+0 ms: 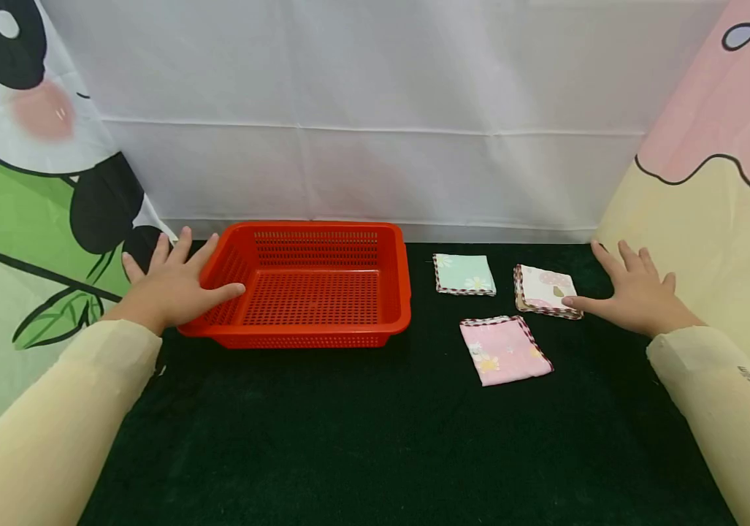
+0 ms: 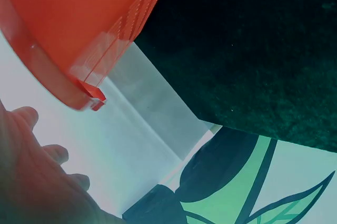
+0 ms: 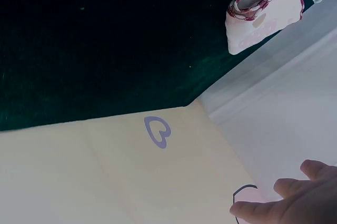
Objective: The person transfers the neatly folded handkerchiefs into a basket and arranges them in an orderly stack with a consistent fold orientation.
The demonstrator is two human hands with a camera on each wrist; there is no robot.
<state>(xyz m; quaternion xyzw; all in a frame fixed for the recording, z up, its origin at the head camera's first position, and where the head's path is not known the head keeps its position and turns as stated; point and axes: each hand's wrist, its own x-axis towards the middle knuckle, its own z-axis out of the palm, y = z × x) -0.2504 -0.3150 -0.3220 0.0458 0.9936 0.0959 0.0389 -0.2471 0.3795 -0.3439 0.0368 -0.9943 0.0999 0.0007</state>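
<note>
A red plastic basket (image 1: 312, 334) with slotted walls stands left of centre on the dark green cloth. My left hand (image 1: 174, 292) is spread by its left side; in the left wrist view the fingers (image 2: 55, 153) show apart from the basket (image 2: 89, 8). Over at the right, my right hand (image 1: 640, 292) is spread with nothing in it. Its thumb overlaps the corner of a white folded handkerchief (image 1: 545, 283) in the head view, while the right wrist view shows the fingers away from that handkerchief (image 3: 268, 21). A mint folded handkerchief (image 1: 463, 272) and a pink one (image 1: 504, 352) lie nearby.
Dark green cloth (image 1: 322, 438) covers the table. A white sheet (image 1: 375, 146) hangs behind it. Printed cartoon sheets stand at both sides, green and white (image 1: 26, 197) at left, pink and cream (image 1: 729, 234) at right.
</note>
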